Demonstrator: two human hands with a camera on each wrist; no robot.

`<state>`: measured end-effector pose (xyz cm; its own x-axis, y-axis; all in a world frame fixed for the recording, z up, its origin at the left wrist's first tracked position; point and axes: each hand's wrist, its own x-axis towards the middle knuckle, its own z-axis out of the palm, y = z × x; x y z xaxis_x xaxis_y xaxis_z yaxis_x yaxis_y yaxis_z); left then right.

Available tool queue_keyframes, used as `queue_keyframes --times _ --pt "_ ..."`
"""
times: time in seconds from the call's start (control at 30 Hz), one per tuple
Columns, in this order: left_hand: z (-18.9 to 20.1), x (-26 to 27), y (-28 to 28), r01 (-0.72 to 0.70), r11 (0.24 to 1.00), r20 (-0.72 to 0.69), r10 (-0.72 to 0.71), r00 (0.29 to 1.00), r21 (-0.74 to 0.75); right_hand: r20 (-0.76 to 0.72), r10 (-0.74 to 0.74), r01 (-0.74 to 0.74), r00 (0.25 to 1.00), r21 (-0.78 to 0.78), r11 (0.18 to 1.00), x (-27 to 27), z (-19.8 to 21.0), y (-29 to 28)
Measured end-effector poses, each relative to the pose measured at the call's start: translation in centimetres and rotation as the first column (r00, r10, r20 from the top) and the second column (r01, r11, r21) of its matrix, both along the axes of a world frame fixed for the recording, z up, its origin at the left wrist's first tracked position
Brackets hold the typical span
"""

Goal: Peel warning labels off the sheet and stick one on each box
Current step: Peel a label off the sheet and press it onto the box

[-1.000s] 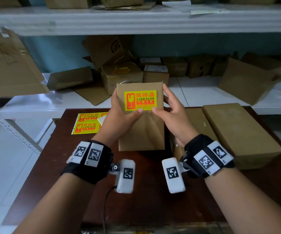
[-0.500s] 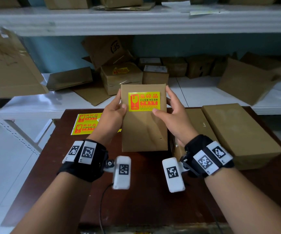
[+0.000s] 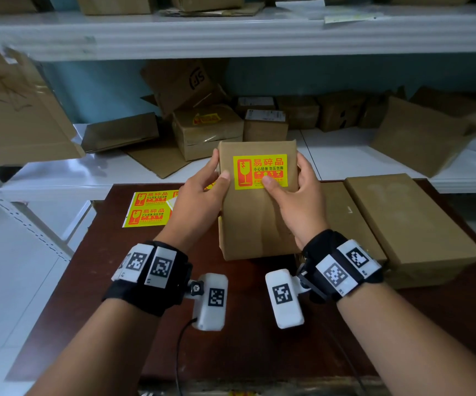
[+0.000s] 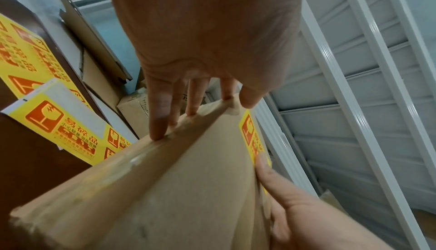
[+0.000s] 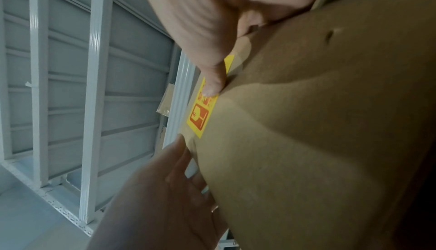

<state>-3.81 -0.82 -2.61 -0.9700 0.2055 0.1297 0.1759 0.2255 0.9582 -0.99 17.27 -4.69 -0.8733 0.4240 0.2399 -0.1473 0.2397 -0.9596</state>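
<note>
A flat brown box (image 3: 255, 221) is held upright above the dark table, its front face towards me. A yellow and red warning label (image 3: 260, 170) is stuck near its top. My left hand (image 3: 202, 192) grips the box's left edge, thumb on the front beside the label and fingers (image 4: 158, 116) behind. My right hand (image 3: 296, 201) grips the right edge, its thumb (image 5: 213, 80) pressing the label's lower right part. The label sheet (image 3: 149, 209) lies flat on the table at the back left, partly hidden by my left hand.
Two more flat brown boxes (image 3: 411, 221) lie side by side on the table (image 3: 122, 295) to the right of the held one. Behind the table a white shelf (image 3: 65, 175) carries several cardboard boxes and flattened cartons.
The box has shifted slightly right and up. My left thumb slid off the label to the box's left edge, while my right thumb moved onto the label's lower right.
</note>
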Motion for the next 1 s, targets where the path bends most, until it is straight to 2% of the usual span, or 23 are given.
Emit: queue_keyframes --times 0.23,0.33,0.4,0.5,0.6,0.7,1.0 --pt "-0.4 -0.4 -0.3 -0.013 1.000 0.026 0.013 1.000 0.000 0.081 0.063 -0.063 0.995 -0.003 0.998 -0.6 -0.4 0.8" --pt "-0.5 -0.4 -0.3 -0.035 0.998 0.010 0.036 0.999 -0.054 0.086 0.056 -0.054 0.995 -0.030 0.998 -0.2 0.5 0.9" --pt "-0.4 -0.4 -0.3 -0.058 0.993 -0.011 0.057 0.998 -0.105 0.073 0.046 -0.047 0.996 0.006 0.999 0.3 1.4 0.5" --pt "-0.5 -0.5 -0.2 -0.071 0.992 -0.023 0.069 0.997 -0.102 0.065 0.011 -0.013 0.998 0.030 0.999 0.6 2.1 -0.1" --pt "-0.2 -0.2 0.0 -0.050 0.989 -0.081 0.038 0.996 -0.143 0.063 -0.009 0.008 0.998 0.017 1.000 0.7 2.3 -0.3" --pt "0.0 0.3 0.1 -0.038 0.978 -0.165 0.004 0.986 -0.203 0.096 -0.047 0.040 0.994 0.071 0.997 0.5 2.3 -0.5" --pt "-0.2 0.9 0.5 -0.096 0.964 -0.313 0.014 0.950 -0.248 0.119 -0.121 0.111 0.986 0.083 0.990 0.7 2.6 -0.9"
